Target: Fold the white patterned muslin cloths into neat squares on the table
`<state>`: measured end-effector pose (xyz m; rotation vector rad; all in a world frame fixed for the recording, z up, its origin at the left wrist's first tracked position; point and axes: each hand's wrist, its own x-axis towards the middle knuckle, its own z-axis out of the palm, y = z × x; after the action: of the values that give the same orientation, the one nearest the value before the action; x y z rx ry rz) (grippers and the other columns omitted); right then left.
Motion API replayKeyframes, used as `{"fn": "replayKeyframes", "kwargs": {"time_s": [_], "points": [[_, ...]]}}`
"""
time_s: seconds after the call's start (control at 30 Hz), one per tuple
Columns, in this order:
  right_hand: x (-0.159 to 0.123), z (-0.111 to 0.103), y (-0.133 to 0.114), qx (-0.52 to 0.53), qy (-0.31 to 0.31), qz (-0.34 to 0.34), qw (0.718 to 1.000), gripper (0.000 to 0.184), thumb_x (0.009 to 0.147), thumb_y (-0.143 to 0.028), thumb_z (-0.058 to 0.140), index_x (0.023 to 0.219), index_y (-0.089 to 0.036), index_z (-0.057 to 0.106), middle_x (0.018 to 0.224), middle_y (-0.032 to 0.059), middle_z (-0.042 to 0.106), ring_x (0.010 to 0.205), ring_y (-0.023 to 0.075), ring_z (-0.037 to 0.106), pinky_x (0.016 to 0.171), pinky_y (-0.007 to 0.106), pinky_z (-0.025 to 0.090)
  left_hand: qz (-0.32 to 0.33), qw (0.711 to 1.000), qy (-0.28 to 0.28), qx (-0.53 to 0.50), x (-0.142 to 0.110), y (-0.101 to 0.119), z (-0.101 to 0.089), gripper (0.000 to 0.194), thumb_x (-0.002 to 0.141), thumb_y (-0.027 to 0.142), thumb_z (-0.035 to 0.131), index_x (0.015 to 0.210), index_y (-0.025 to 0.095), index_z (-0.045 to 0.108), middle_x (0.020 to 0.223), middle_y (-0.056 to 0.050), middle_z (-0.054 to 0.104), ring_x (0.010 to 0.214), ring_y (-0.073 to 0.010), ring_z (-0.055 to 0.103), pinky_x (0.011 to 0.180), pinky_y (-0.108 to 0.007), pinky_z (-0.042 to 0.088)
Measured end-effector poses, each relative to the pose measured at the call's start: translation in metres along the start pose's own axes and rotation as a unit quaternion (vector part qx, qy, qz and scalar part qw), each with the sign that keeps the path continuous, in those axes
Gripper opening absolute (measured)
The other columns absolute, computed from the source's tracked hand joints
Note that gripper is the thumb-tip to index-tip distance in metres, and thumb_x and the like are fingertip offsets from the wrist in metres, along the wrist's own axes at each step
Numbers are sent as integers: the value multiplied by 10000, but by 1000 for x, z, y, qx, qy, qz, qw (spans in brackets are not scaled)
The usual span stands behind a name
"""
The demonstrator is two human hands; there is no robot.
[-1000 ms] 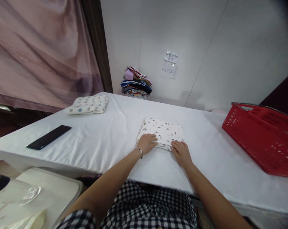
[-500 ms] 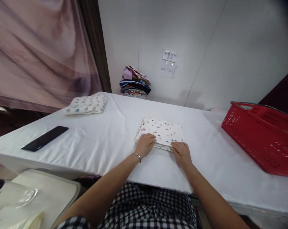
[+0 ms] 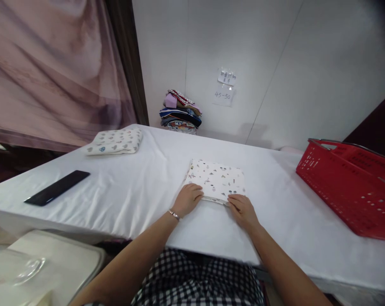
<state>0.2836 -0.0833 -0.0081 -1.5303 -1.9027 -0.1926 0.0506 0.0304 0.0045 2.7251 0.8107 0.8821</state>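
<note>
A folded white cloth [image 3: 216, 177] with small printed figures lies flat on the white-covered table in front of me. At its near left corner, my left hand [image 3: 188, 199] grips the edge, fingers closed together over the layers. My right hand [image 3: 242, 208] pinches the near right corner in the same way. The thumbs are mostly out of sight, and so is the underside of the cloth. Farther left on the table rests a second folded white cloth [image 3: 116, 141] with a grey mushroom-like or balloon-like print; neither hand touches it.
A dark flat slab [image 3: 57, 188], like a phone or tablet, lies at the table's left. The red plastic basket [image 3: 348, 182] stands at the right. Against the wall is a stack of folded clothes [image 3: 181, 111]. A pale stool or chair top [image 3: 58, 259] is at lower left.
My left hand has slid slightly left and toward me along the cloth's near edge. The right hand stays at its corner. The top layer's near edge now lies closer to the layers beneath.
</note>
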Motion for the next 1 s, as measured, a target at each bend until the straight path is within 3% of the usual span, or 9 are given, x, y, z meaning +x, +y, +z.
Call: {"fn": "replayKeyframes", "kwargs": {"time_s": [0.13,0.23,0.33,0.43,0.53,0.6,0.7,0.8,1.0], "points": [[2,4,-1,3,6,8,1000,219,822,-260,447,935,-221,630,972,67,621,922,198,539,807,381,411,-41,999,6,-13,11,2,-7,284,852,319,382,749,207,622,901,-18,629,874,-142,537,804,-304,406],[2,5,-1,-5,7,-2,1000,207,815,-250,453,910,-215,634,962,70,621,919,202,537,802,385,411,-34,999,26,20,24,11,-5,311,859,377,348,934,215,602,1088,-30,579,1051,-171,470,913,-346,345],[0,3,-1,-5,0,-11,1000,213,812,-237,454,935,-210,626,987,74,614,943,202,528,818,385,407,-4,997,-2,75,26,16,6,462,829,479,355,1202,221,442,1307,-52,403,1225,-220,291,1003,-424,213],[5,-3,-5,1,-22,4,1000,223,820,-247,434,916,-214,632,986,71,616,937,199,534,819,381,412,14,992,-54,110,18,12,19,568,800,557,333,1264,231,365,1339,-64,358,1243,-238,258,1013,-455,163],[24,-6,-15,10,-39,28,999,258,837,-277,393,840,-225,645,948,56,630,922,191,546,826,374,410,18,990,-61,127,12,8,25,578,799,559,328,1276,232,344,1344,-69,348,1244,-245,254,1014,-463,148],[42,-3,-24,6,-37,28,999,282,846,-303,369,903,-221,633,1032,60,608,1026,198,502,887,380,372,17,990,-61,130,12,8,26,584,794,554,347,1279,229,337,1345,-71,344,1243,-250,253,1013,-465,150],[62,14,-38,-24,-106,19,994,396,844,-379,356,1159,-191,504,1280,70,440,1228,217,304,971,406,279,8,990,-66,123,13,11,23,593,791,516,384,1293,211,313,1344,-79,344,1247,-249,248,1016,-464,142],[61,35,-47,-68,-197,12,978,567,827,-448,354,1321,-176,290,1371,79,302,1275,235,203,1002,449,197,7,991,-85,106,12,11,17,602,764,391,474,1307,206,290,1327,-71,371,1249,-229,251,1030,-439,128],[43,50,-45,-110,-177,-21,978,610,812,-449,391,1340,-183,242,1390,93,255,1284,244,172,1015,460,156,-15,995,-100,12,4,-13,-11,528,702,376,545,1202,233,453,1259,-31,470,1189,-200,367,1013,-367,230]]}}
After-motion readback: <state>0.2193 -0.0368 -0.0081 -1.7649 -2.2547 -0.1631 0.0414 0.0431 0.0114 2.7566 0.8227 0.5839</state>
